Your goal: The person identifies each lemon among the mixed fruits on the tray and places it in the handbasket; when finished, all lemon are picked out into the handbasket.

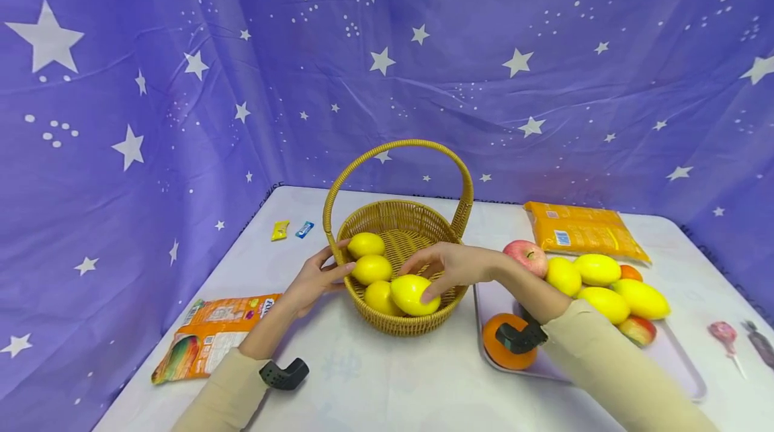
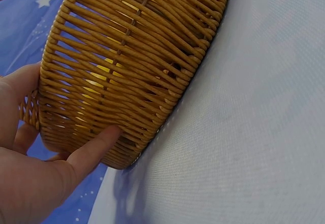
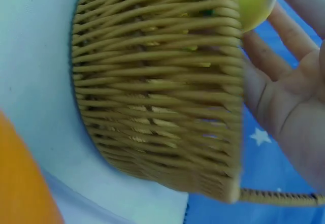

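Observation:
A woven wicker basket (image 1: pixel 387 324) with a tall hoop handle stands mid-table with several lemons in it. My left hand (image 1: pixel 311 281) grips its left rim, thumb over the edge; in the left wrist view a fingertip (image 2: pixel 112 132) presses the outer weave. Over the basket's front right, my right hand (image 1: pixel 450 267) holds a lemon (image 1: pixel 411 294), with the thumb on its near side. That lemon (image 3: pixel 252 3) shows above the rim in the right wrist view. Other lemons (image 1: pixel 371 269) lie along the basket's left and front inside.
At right, a pale tray (image 1: pixel 680 365) bears an orange (image 1: pixel 504 355), an apple (image 1: pixel 526 257), several lemons (image 1: pixel 605 304) and a mango (image 1: pixel 637 330). Orange snack bags lie behind the tray (image 1: pixel 586 230) and at left (image 1: pixel 211 334). Small candies (image 1: pixel 280 230) and a lollipop (image 1: pixel 723 333) lie farther out.

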